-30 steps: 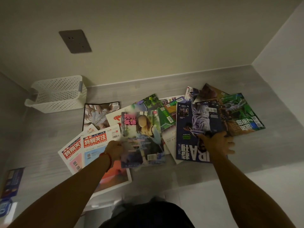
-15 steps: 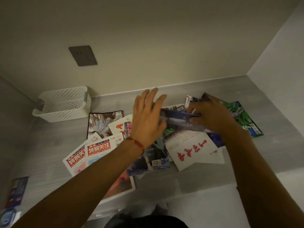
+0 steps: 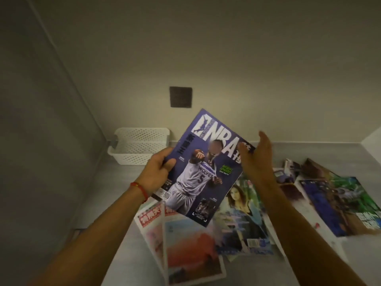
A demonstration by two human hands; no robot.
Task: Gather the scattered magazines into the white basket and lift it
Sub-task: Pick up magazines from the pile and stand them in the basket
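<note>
Head view: left hand (image 3: 157,174) is now gripping the NBA magazine (image 3: 208,168) lifted off the pile, right hand (image 3: 257,159) opening beside it; white basket (image 3: 140,148) is awaiting it.

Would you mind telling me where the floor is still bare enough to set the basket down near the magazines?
Bare floor lies between the white basket and the red-titled magazines, along the left wall. Right of that, overlapping scattered magazines crowd the floor.

dark wall plate (image 3: 180,97), grey counter (image 3: 321,153)
</note>
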